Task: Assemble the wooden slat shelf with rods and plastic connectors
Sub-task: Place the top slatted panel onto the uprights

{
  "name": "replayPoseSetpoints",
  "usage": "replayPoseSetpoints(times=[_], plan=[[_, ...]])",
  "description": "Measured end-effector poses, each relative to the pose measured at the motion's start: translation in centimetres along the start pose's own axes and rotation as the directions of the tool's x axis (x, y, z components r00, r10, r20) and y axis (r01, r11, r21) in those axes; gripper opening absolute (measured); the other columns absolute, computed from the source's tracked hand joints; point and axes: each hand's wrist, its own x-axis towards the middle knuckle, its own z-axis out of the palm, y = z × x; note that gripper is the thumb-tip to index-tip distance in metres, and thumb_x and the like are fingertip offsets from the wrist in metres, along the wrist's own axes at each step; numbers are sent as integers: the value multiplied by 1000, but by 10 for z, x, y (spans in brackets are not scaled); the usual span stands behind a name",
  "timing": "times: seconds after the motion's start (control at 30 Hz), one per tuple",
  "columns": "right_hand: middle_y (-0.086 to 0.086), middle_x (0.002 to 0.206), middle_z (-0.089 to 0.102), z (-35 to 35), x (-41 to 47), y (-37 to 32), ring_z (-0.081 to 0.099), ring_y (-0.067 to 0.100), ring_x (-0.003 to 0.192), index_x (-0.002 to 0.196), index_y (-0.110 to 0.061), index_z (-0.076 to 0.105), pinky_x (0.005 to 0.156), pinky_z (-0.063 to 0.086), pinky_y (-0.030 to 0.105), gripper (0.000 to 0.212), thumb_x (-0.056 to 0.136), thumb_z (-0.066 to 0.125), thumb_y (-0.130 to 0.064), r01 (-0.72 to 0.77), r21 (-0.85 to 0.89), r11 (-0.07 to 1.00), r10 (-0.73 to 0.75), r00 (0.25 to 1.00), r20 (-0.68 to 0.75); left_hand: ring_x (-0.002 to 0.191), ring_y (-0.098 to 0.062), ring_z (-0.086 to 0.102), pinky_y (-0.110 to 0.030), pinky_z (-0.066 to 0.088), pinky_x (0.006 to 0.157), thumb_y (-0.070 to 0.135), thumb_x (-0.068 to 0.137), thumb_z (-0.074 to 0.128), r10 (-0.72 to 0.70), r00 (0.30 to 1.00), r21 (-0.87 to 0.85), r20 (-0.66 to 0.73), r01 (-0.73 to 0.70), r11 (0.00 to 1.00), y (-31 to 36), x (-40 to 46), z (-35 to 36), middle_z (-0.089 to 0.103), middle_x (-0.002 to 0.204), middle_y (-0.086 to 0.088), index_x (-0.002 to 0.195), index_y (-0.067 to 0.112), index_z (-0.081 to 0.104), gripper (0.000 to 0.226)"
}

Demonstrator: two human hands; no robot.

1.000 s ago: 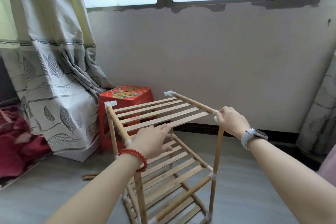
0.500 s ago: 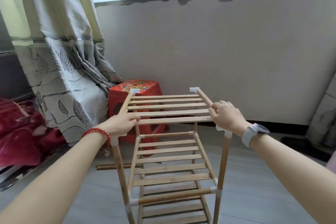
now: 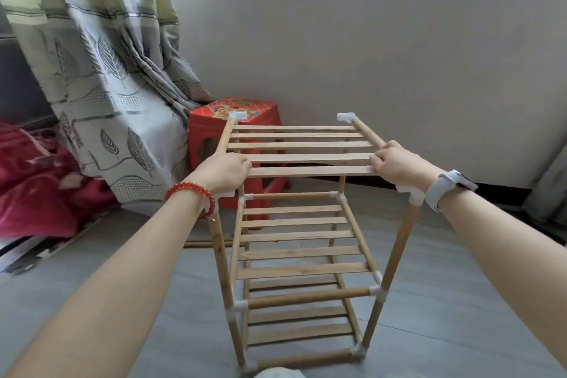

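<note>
Shelf [image 3: 299,236] stands upright on the grey floor [image 3: 445,301], three slatted tiers joined by rods and white plastic connectors [image 3: 378,290]. At far left hangs a leaf-patterned curtain [image 3: 101,77]; a red stool [image 3: 236,132] sits behind the frame. Left hand [image 3: 222,172], fingers closed, grips the top tier's left side rod. Top slat panel [image 3: 299,149] lies level between the hands. Right hand [image 3: 399,166], fingers closed, grips the right side rod.
</note>
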Motion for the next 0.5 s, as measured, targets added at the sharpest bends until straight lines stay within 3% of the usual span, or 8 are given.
replayPoseSetpoints(times=[0.07, 0.13, 0.27, 0.33, 0.43, 0.5], plan=[[-4, 125, 37, 3, -2, 5, 55, 27, 90, 95, -18, 58, 85, 47, 40, 37, 100, 26, -36, -7, 7, 1000, 7, 1000, 5, 93, -23, 54, -34, 39, 77, 23, 102, 26, 7, 999, -8, -42, -8, 1000, 3, -7, 6, 56, 113, -5, 72, 16, 49, 38], [-6, 123, 37, 7, -4, 11, 55, 25, 88, 101, -18, 60, 80, 46, 37, 36, 100, 28, -34, -13, 28, 1000, 14, 1000, -7, 101, -23, 53, -34, 39, 78, 22, 102, 25, 40, 997, 8, -71, -40, 999, 4, -8, 13, 55, 107, -3, 79, 13, 52, 36], [-10, 123, 38, 12, -10, 11, 54, 19, 76, 106, -20, 58, 71, 39, 32, 35, 100, 26, -34, -23, 3, 1000, 24, 999, -43, 100, -20, 50, -37, 42, 86, 25, 103, 25, 54, 998, -6, -42, -55, 998, 5, -7, 15, 57, 110, -5, 88, 13, 55, 36], [-10, 124, 40, 12, -16, 7, 54, 20, 77, 106, -21, 58, 72, 39, 32, 35, 99, 26, -32, -25, 0, 1000, 25, 996, -81, 99, -19, 50, -37, 43, 86, 29, 102, 26, 41, 999, -43, -36, -43, 998, 3, -8, 14, 57, 109, -6, 86, 16, 54, 35], [-7, 120, 51, 15, -22, 4, 55, 22, 84, 104, -22, 57, 73, 41, 33, 32, 97, 26, -28, -53, -16, 998, 51, 991, -122, 99, -19, 52, -37, 46, 87, 40, 99, 34, 0, 1000, -42, -26, -2, 999, 3, -9, 14, 57, 109, -4, 106, 16, 61, 38], [-4, 110, 58, 15, -25, 6, 57, 21, 84, 104, -21, 57, 71, 42, 32, 30, 95, 29, -26, -76, -23, 997, 72, 988, -138, 99, -16, 54, -34, 47, 87, 43, 97, 40, 5, 998, -62, -56, -8, 998, 5, -11, 13, 59, 111, -2, 109, 15, 63, 39]])
